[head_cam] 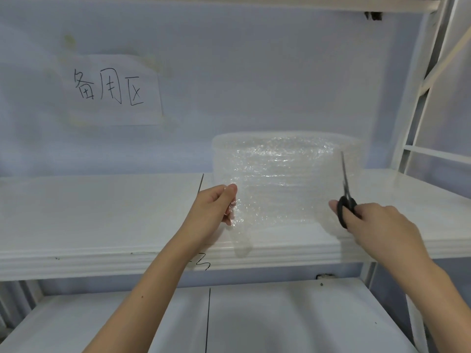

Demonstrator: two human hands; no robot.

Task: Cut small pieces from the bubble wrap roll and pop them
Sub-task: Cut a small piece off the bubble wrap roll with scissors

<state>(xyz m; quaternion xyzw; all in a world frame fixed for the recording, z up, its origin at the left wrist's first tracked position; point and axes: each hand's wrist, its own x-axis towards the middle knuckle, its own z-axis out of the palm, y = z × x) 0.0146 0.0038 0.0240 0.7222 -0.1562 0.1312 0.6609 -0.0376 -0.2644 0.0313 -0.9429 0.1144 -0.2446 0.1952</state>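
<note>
A clear bubble wrap roll (285, 159) stands upright on the white shelf (102, 212), right of centre. A loose sheet of it hangs forward over the shelf's front edge. My left hand (214, 207) pinches the left edge of that sheet between thumb and fingers. My right hand (377, 225) grips black-handled scissors (345, 197) at the sheet's right side. Their blades point straight up and look closed, just beside the roll's right edge.
A paper sign (112, 90) with handwritten characters is taped to the pale wall behind the shelf. A white metal rack frame (418, 103) rises at the right. A lower white shelf (254, 322) lies below my forearms.
</note>
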